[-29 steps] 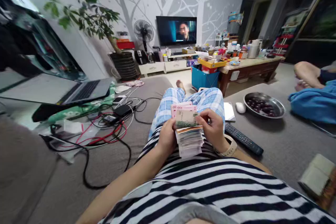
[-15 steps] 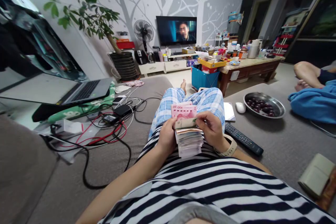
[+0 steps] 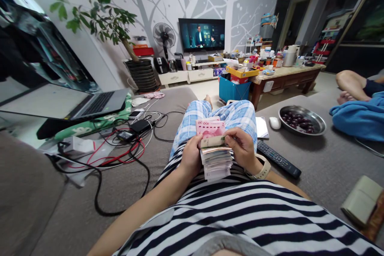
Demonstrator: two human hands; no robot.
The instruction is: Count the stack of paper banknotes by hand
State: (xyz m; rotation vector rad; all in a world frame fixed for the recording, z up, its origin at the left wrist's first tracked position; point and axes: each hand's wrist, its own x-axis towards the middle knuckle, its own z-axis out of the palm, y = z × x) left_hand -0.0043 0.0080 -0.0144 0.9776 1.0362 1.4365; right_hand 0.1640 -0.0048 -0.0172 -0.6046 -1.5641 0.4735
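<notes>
A thick stack of banknotes (image 3: 215,162) rests over my lap, fanned at its near end. My left hand (image 3: 191,157) is closed round its left side, thumb on top. My right hand (image 3: 242,147) grips the right side and pinches the folded-over top note (image 3: 212,141) between thumb and fingers. Behind it, pink 100 notes (image 3: 210,127) stand up from the stack. A pale watch sits on my right wrist.
A remote control (image 3: 277,159), a phone (image 3: 262,127), a white mouse (image 3: 274,123) and a metal bowl of dark fruit (image 3: 301,119) lie to my right. A laptop (image 3: 90,104) and tangled cables (image 3: 120,148) lie left. Another person's legs (image 3: 354,86) rest far right.
The top greenish note has been bent down from flat to a low fold, uncovering the pink notes behind. Both hands stay on the stack.
</notes>
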